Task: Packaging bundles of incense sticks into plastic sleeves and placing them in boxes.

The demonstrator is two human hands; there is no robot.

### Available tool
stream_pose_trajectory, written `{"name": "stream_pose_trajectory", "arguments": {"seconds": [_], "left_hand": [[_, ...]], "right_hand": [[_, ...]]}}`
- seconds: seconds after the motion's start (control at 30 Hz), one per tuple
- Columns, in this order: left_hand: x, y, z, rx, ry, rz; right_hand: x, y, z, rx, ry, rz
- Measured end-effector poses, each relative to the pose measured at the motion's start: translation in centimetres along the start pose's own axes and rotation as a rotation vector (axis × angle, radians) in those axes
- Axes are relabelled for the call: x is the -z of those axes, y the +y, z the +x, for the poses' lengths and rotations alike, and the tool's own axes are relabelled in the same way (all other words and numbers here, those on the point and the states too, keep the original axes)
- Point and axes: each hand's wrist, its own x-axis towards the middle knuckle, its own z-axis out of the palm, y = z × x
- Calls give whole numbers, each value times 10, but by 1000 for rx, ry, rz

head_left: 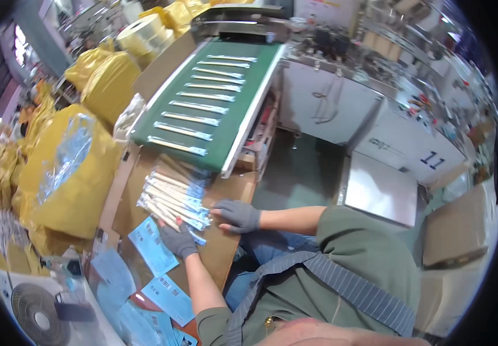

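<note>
At centre-left of the frame I see my grey-gloved left hand [178,240] gripping the lower end of a stack of long clear-wrapped chopstick packets [174,200] on the brown cardboard counter [221,245]; my grey-gloved right hand [236,215] lies flat, fingers extended, against the stack's right end, below the green conveyor belt [249,92].

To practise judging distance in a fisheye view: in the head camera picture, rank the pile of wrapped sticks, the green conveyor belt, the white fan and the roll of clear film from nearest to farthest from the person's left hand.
From the left hand:
1. Pile of wrapped sticks, touching it, just above.
2. Green conveyor belt, beyond the pile.
3. White fan, lower left corner.
4. Roll of clear film, top, far left of the belt.
</note>
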Motion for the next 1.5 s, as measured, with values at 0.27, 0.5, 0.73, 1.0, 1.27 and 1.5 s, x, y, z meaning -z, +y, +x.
{"name": "stream_pose_trajectory", "arguments": {"seconds": [0.27,0.5,0.73,1.0,1.27,1.5], "left_hand": [[0,-6,-8,-65,29,0],[9,1,-17,28,-34,-17],[-4,14,1,106,-82,13],[-5,65,48,621,-7,-557],[8,27,67,899,-101,-1538],[29,-7,62,625,-218,-1354]], "right_hand": [[177,109,166,121,529,-568],[278,226,220,-1030,184,-621],[104,88,208,-123,-142,-628],[-25,45,225,-726,-240,-130],[-62,22,215,-748,-603,285],[-78,0,199,-924,-482,1322]]}}
